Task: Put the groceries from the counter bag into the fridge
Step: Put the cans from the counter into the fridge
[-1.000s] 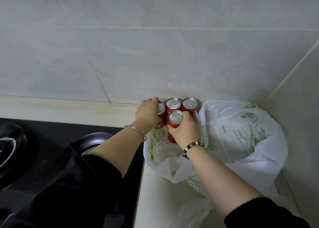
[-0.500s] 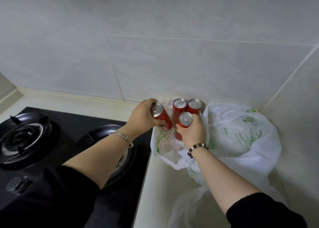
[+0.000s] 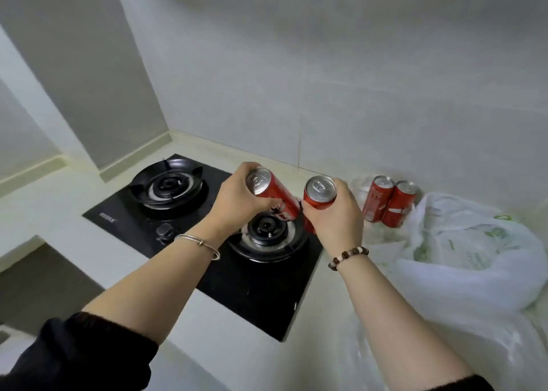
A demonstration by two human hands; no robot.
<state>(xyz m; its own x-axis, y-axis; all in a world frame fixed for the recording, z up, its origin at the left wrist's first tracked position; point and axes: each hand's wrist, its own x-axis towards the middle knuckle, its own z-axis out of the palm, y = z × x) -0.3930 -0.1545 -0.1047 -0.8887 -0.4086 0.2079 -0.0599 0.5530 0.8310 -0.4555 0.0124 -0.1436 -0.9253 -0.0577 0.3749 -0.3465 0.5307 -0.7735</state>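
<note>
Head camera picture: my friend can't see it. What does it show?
The left hand holds a tilted red can and the right hand holds a second red can, above a black gas stove. A pair of red cans stands by the wall, beside a white plastic bag.

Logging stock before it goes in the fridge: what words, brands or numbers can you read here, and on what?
Nothing is legible.
Tilted can in the left hand: white lettering on red, blurred.
Second can in the right hand: no print in view.
Two cans by the wall: white script, blurred.
Plastic bag: green print, blurred.
Hob's front label: too small.
</note>
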